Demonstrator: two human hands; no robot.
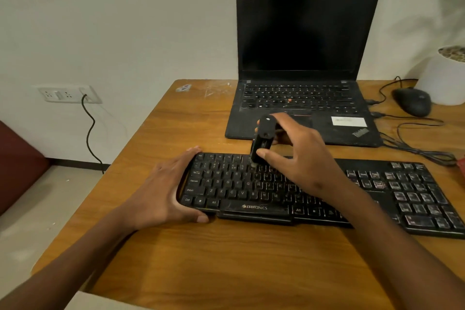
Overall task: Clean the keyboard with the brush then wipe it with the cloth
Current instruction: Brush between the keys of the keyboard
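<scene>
A black keyboard (pixel 251 184) lies across the wooden desk (pixel 226 259), its right half dusty. My right hand (pixel 299 156) grips a short black brush (pixel 263 138), held nearly upright, with its pale bristles touching the number row near the upper middle of the keys. My left hand (pixel 163 189) clasps the keyboard's left end, fingers along the far corner and thumb against the front edge. No cloth is in view.
An open black laptop (pixel 302 70) with a dark screen stands just behind the keyboard. A black mouse (pixel 412 100), cables (pixel 415 148) and a white plant pot (pixel 445 75) sit at the back right. A wall socket (pixel 68 94) with a hanging cord is left of the desk.
</scene>
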